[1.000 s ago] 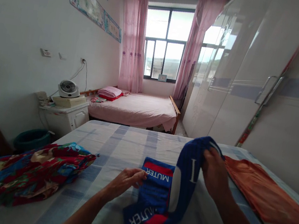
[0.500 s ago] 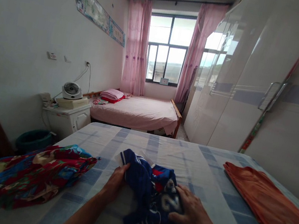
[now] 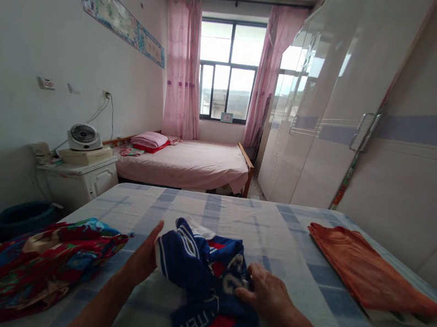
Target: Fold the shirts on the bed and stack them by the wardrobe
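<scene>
A blue sports jersey (image 3: 217, 292) with red panels, white stripes and white lettering lies bunched on the checked bedsheet (image 3: 259, 220). My left hand (image 3: 141, 259) is at its left side, fingers extended upward, against the raised striped edge; part of the hand is hidden by cloth. On the opposite side, my right hand (image 3: 269, 295) grips the jersey near the printed number, thumb on top and fingers curled at the edge. Something white (image 3: 199, 228) shows behind the jersey.
A red floral garment (image 3: 41, 268) lies crumpled on the left. Folded orange cloth (image 3: 372, 270) rests on the right. Beyond are a pink-covered bed (image 3: 193, 165), a nightstand (image 3: 78, 176) with a fan (image 3: 85, 137), and a tall white wardrobe (image 3: 306, 161). A green bin (image 3: 27, 218) stands left.
My left hand has shifted off its earlier grasp, its fingers now straighter, and the striped edge is spread wider toward it. The view has turned slightly right. My right hand stays at the jersey.
</scene>
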The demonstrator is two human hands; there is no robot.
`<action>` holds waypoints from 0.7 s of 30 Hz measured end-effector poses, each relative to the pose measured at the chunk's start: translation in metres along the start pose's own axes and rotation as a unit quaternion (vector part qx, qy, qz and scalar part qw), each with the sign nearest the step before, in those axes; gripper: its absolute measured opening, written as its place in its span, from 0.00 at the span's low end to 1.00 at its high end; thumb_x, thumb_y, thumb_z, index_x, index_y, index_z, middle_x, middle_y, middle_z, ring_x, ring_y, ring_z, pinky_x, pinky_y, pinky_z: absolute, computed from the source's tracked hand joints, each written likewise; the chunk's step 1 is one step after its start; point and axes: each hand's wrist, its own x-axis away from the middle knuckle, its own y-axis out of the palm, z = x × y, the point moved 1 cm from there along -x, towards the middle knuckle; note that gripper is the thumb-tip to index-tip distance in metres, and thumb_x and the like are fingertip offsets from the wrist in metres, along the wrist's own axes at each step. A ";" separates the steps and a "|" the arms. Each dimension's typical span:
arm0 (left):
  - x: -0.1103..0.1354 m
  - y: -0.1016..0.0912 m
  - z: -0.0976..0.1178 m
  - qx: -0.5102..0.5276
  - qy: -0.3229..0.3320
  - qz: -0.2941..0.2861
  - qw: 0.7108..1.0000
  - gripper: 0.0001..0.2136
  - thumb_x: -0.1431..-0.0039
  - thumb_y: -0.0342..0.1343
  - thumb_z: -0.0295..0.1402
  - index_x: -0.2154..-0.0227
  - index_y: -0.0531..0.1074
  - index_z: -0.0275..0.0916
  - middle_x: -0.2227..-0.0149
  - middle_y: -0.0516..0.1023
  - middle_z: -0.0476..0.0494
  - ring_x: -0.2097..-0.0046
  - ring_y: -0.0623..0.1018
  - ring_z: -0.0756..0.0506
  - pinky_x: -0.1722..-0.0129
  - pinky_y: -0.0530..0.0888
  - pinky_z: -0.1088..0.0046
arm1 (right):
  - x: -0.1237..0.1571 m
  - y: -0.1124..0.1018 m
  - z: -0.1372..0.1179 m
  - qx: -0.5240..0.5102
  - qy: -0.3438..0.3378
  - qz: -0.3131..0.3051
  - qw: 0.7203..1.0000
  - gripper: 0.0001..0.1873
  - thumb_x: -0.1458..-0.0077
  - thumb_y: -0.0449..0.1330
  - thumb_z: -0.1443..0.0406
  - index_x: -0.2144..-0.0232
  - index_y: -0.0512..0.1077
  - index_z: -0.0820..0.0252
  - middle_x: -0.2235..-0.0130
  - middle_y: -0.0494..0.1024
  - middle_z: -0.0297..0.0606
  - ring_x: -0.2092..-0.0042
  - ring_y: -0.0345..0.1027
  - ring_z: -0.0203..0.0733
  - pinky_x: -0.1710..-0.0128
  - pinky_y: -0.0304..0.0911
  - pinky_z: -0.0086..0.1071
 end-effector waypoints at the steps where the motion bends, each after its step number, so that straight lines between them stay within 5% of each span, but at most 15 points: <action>1: -0.001 0.000 -0.005 -0.011 -0.027 -0.016 0.999 0.14 0.53 0.62 0.43 0.70 0.76 0.34 0.76 0.79 0.43 0.71 0.79 0.42 0.73 0.75 0.68 | 0.001 0.007 -0.002 0.009 -0.012 0.009 1.000 0.08 0.51 0.56 0.60 0.69 0.67 0.57 0.66 0.76 0.38 0.65 0.69 0.41 0.68 0.55 0.30; 5: -0.006 0.010 -0.010 0.005 -0.042 -0.052 0.998 0.12 0.56 0.64 0.33 0.66 0.75 0.36 0.74 0.79 0.46 0.73 0.78 0.46 0.75 0.73 0.74 | -0.017 0.004 -0.009 -0.022 -0.021 0.055 0.998 0.06 0.47 0.49 0.66 0.71 0.65 0.57 0.70 0.74 0.36 0.67 0.68 0.39 0.67 0.56 0.29; 9: -0.011 0.015 0.027 0.058 0.104 0.041 0.992 0.14 0.57 0.63 0.33 0.64 0.73 0.37 0.73 0.79 0.50 0.73 0.77 0.49 0.72 0.73 0.77 | -0.039 -0.057 -0.007 -0.058 -0.023 0.252 0.966 0.09 0.43 0.46 0.63 0.67 0.65 0.58 0.69 0.74 0.39 0.66 0.67 0.40 0.65 0.58 0.31; 12: -0.008 0.000 0.051 0.067 0.151 0.093 0.982 0.13 0.57 0.62 0.31 0.66 0.73 0.37 0.73 0.78 0.50 0.72 0.77 0.50 0.72 0.72 0.78 | -0.032 -0.102 0.001 -0.029 -0.034 0.380 0.924 0.11 0.43 0.47 0.61 0.63 0.65 0.58 0.64 0.75 0.41 0.62 0.68 0.43 0.61 0.59 0.34; 14: -0.002 -0.018 0.053 0.000 0.106 0.085 0.991 0.11 0.57 0.61 0.32 0.68 0.72 0.36 0.75 0.77 0.50 0.74 0.76 0.50 0.75 0.71 0.78 | -0.017 -0.115 0.011 -0.026 -0.047 0.340 0.939 0.09 0.44 0.49 0.61 0.64 0.66 0.57 0.65 0.76 0.39 0.62 0.68 0.43 0.61 0.60 0.34; 16: 0.004 -0.040 0.045 -0.132 0.020 0.059 0.989 0.11 0.58 0.61 0.33 0.69 0.73 0.36 0.77 0.76 0.49 0.77 0.75 0.48 0.77 0.70 0.77 | -0.001 -0.114 0.023 -0.038 -0.068 0.197 0.977 0.08 0.45 0.51 0.60 0.67 0.67 0.56 0.68 0.76 0.35 0.65 0.69 0.40 0.63 0.61 0.32; 18: 0.008 -0.060 0.034 -0.281 -0.003 0.079 0.956 0.11 0.60 0.61 0.34 0.70 0.73 0.37 0.77 0.76 0.47 0.77 0.75 0.46 0.77 0.70 0.75 | 0.012 -0.104 0.037 -0.050 -0.068 0.065 0.994 0.10 0.45 0.51 0.59 0.67 0.69 0.56 0.68 0.76 0.33 0.66 0.70 0.39 0.64 0.62 0.30; 21: 0.005 -0.074 0.024 -0.464 0.099 0.130 0.871 0.14 0.58 0.59 0.37 0.66 0.73 0.38 0.67 0.79 0.42 0.67 0.78 0.42 0.66 0.72 0.71 | 0.012 -0.086 0.060 -0.048 -0.013 0.049 0.998 0.13 0.44 0.49 0.58 0.63 0.70 0.56 0.63 0.77 0.36 0.62 0.70 0.40 0.62 0.63 0.31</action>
